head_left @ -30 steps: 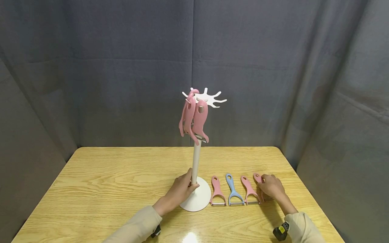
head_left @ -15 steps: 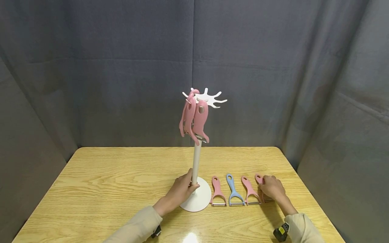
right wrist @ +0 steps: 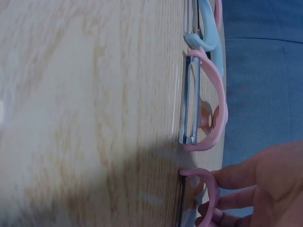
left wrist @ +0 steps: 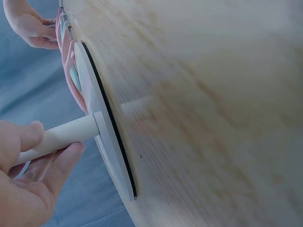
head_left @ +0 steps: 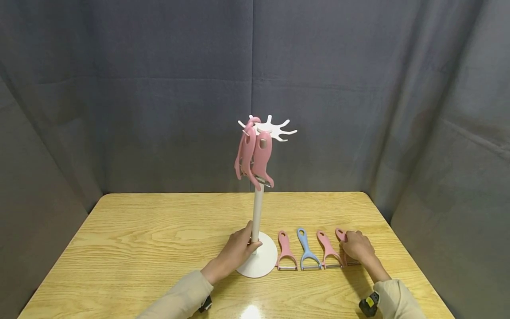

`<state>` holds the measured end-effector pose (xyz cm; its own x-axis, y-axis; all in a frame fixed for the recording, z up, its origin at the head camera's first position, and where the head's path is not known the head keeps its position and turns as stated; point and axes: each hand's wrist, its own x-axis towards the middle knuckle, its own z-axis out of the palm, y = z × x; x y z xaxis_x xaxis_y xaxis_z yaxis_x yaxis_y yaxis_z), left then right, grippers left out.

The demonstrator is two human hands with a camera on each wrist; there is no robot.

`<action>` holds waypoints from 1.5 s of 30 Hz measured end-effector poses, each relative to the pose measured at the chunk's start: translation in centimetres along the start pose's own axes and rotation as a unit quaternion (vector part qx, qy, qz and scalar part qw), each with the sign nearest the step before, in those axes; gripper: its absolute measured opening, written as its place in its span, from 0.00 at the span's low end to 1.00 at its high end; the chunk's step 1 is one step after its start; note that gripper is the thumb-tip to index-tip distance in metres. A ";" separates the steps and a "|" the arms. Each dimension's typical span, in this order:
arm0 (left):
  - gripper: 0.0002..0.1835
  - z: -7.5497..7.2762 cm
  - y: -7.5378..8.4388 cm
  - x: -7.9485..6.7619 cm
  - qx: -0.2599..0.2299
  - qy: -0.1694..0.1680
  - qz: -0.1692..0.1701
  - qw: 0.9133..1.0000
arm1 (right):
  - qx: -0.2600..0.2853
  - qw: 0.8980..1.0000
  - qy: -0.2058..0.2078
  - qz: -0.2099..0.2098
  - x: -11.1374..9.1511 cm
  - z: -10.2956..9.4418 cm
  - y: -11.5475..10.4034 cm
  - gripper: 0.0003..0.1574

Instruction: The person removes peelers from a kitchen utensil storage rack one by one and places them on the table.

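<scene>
A grey curtain (head_left: 159, 88) fills the back and both sides of the head view. Below it, the wood-grain table (head_left: 139, 230) spreads across the lower half of the frame.

Just right of centre, a white stand (head_left: 257, 208) rises from its round base on the table, slightly tilted as seen from the head. Three pink hanging peelers (head_left: 263, 155) cluster on the left and front of its crown, while bare hooks (head_left: 288, 132) spread to the right and rear.

The left hand (head_left: 236, 249), at lower centre, has its grip wrapped round the post just above the base. The right hand (head_left: 357, 246), at lower right, has its grip closed on the rightmost pink peeler (head_left: 340, 234), thumb and fingers on either side in the right wrist view; its blade end appears to rest on the table.

Left of that peeler lie another pink peeler (head_left: 324, 241), a blue peeler (head_left: 303, 239) and, nearest the base, a pink one (head_left: 283, 243), all handles pointing away.

The step in hand looks like taking up the rightmost peeler with the stand steadied. The next move would call for lifting it clear of its neighbour and lining its handle hole up with a bare hook.
</scene>
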<state>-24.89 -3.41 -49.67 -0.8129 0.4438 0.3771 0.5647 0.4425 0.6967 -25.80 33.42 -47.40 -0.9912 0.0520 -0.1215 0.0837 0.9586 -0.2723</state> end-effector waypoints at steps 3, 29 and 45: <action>0.16 0.0 0.0 0.0 0.001 0.001 0.001 1.000 | 0.001 1.000 -0.002 0.001 0.0 0.0 0.0 0.10; 0.15 -0.1 0.2 0.0 0.001 -0.004 -0.002 1.000 | 0.000 1.000 0.001 -0.009 -0.3 -0.1 -0.1 0.11; 0.15 -0.1 0.1 0.0 0.004 -0.002 0.002 1.000 | 0.024 1.000 0.009 0.010 -0.6 -0.3 -0.4 0.14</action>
<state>-24.81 -3.42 -49.58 -0.8106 0.4482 0.3769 0.5685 0.4478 0.6901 -25.27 33.13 -46.90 -0.9908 0.0769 -0.1113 0.1086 0.9428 -0.3152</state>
